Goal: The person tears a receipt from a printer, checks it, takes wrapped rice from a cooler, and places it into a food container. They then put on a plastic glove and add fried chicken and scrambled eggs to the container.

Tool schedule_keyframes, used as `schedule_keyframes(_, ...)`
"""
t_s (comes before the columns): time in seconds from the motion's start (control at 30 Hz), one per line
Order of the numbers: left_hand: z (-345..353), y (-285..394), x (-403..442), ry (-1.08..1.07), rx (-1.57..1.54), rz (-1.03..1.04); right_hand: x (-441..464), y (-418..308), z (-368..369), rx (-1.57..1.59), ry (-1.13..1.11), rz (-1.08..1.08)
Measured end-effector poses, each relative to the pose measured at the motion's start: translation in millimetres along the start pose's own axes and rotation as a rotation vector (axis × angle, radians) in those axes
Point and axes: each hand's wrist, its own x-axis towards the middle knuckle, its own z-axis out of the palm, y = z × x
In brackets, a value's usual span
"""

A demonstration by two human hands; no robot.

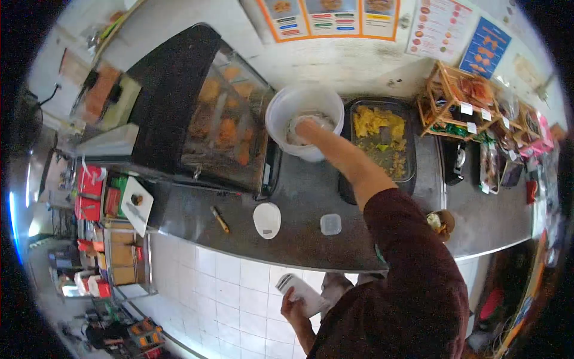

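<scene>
My right arm stretches across the counter, and my right hand [306,130] is down inside a round white bucket [276,119]. Whitish contents show at its bottom, and my fingers are hidden there. Low in front of my body, below the counter's edge, my left hand [291,306] is closed around a white packet [306,294] with dark stripes near its top. Right of the bucket is a black tray [409,155] of yellow, crumbly food, partly behind my arm. A small white scale [266,220] and a square clear tub [330,224] lie on the counter.
Left of the bucket stands a glass-fronted display case [224,113] with food inside. A marker-like stick [220,219] lies on the counter [185,209]. Wooden racks [457,99] hold packets at right. A brown food container [441,225] sits beside my right sleeve.
</scene>
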Motion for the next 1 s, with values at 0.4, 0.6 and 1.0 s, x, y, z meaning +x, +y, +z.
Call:
schedule_keyframes(0.4, 13.5, -9.6, 73.7, -0.196, 0.133, 0.139, -216.5, -46.5, -358.1, 1.359, 0.461, 0.221)
schedule_keyframes(0.6, 110.2, 7.0, 78.6, -0.474, 0.387, 0.127, -542.4, -16.1, -379.1, 0.772, 0.64, 1.001)
schedule_keyframes(1.0, 293.2, -160.4, 131.4, -1.184, -0.009, -0.994, -642.2, -44.4, -231.1, 0.114, 0.182, 1.191)
